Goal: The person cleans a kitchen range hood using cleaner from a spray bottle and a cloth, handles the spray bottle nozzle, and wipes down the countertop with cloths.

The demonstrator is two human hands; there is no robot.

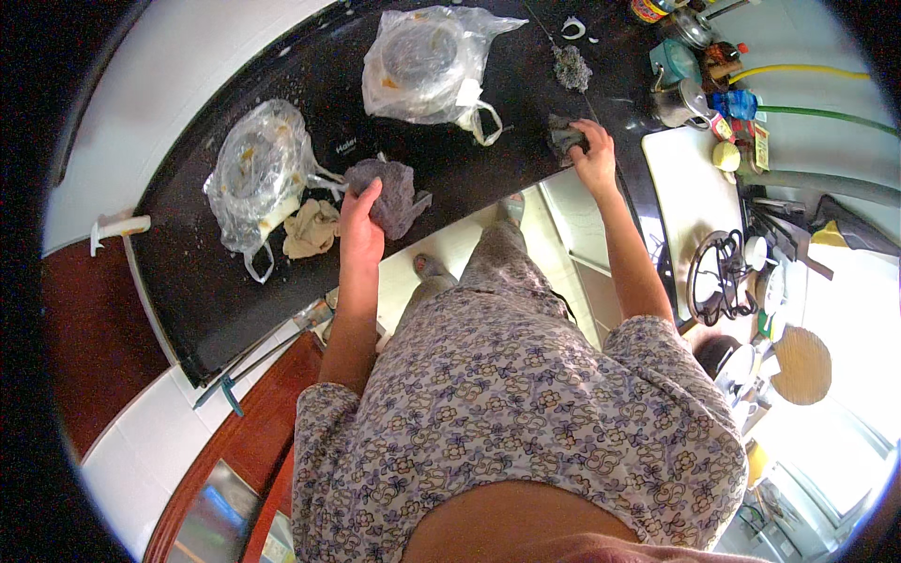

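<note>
My left hand (363,222) holds a crumpled grey-purple cloth (393,195) over the black countertop (204,302). Beside it lie a wadded beige cloth (311,229) and a clear plastic bag (260,165) over a round form with brownish stains. A second such plastic bag (421,60) lies farther up the counter. My right hand (595,155) grips a dark grey cloth or pad (565,135) near the counter's front edge. Above that hand, a steel wool scrubber (571,68) rests near a white curved scrap (574,28).
At the right stand a metal kettle (681,102), a teal container (676,60), a white cutting board (693,204) and a dark wire rack (718,278). A white-handled tool (121,229) sits at the counter's left end. Poles (264,348) lean by the front edge.
</note>
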